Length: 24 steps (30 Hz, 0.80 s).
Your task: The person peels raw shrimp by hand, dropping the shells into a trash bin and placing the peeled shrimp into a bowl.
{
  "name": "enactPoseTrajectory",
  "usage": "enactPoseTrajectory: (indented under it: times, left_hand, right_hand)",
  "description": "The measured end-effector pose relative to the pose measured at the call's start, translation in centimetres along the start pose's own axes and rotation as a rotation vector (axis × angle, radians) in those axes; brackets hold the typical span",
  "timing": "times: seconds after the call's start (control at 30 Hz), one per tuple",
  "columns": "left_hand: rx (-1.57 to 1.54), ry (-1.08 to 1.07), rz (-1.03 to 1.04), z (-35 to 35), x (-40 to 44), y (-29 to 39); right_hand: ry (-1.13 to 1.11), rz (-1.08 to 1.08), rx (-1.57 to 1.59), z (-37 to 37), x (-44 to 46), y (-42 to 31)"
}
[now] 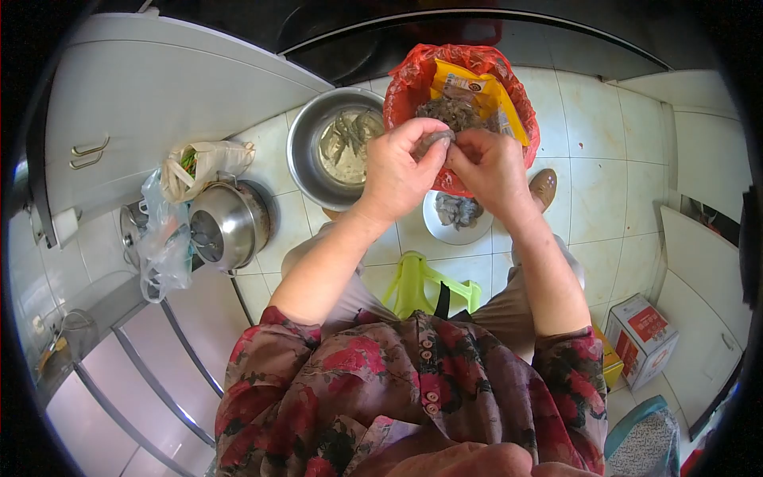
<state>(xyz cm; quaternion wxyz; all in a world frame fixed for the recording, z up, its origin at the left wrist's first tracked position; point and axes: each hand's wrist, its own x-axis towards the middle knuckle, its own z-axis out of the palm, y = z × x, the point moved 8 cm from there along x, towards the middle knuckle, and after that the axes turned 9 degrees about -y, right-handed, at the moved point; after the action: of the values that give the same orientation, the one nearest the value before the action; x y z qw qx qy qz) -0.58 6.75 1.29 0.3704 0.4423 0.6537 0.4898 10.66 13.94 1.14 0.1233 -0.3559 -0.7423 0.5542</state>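
- Hands, left (400, 168) and right (491, 168), met nearly fingertip to fingertip, both pinching one grey shrimp (436, 141).
- The grey shrimp lay between them, held by the left thumb and forefinger, with one end at the right fingertips; just which right fingers pressed on it could not be told.
- Beneath the hands, a red plastic bag (397, 89) stood open around a brownish heap of scraps (447, 114) and a yellow packet (509, 105).
- Beside the left hand, a steel basin (296, 151) on the tiled floor (592, 199) held more shrimp (350, 133).
- Nearer the body, a white plate (470, 236) carried a grey pile (457, 211).
- Between the person's legs showed a green stool (411, 282).
- Farther left, a metal pot (236, 225) stood near a cloth bag (216, 167).
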Motion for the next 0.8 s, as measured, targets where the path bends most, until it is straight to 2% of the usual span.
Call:
enactPoseTrajectory:
  times: [0.07,0.13,0.23,0.33,0.4,0.67,0.8]
  left_hand:
    - [0.085,-0.003,0.012,-0.3,0.1,0.5]
    - [0.171,-0.006,0.023,-0.6,0.1,0.8]
    - [0.158,-0.041,-0.001,-0.5,0.2,0.3]
    - [0.158,-0.051,0.046,-0.3,0.2,0.3]
    - [0.145,-0.102,-0.024,0.0,0.2,-0.1]
    - [-0.022,-0.123,-0.063,0.8,0.0,-1.6]
    - [-0.073,-0.18,-0.133,1.1,-0.3,-2.2]
  right_hand:
    - [-0.033,0.074,0.024,0.3,0.0,0.5]
    - [-0.019,-0.122,-0.141,0.6,0.0,-0.5]
    - [-0.011,-0.207,-0.199,0.8,-0.1,-0.9]
    - [-0.037,-0.207,-0.237,1.0,0.0,-0.8]
    - [-0.033,-0.21,-0.257,1.1,0.0,-0.5]
    - [-0.051,-0.205,-0.3,0.8,0.0,0.1]
    - [-0.146,-0.074,-0.115,0.4,0.0,0.5]
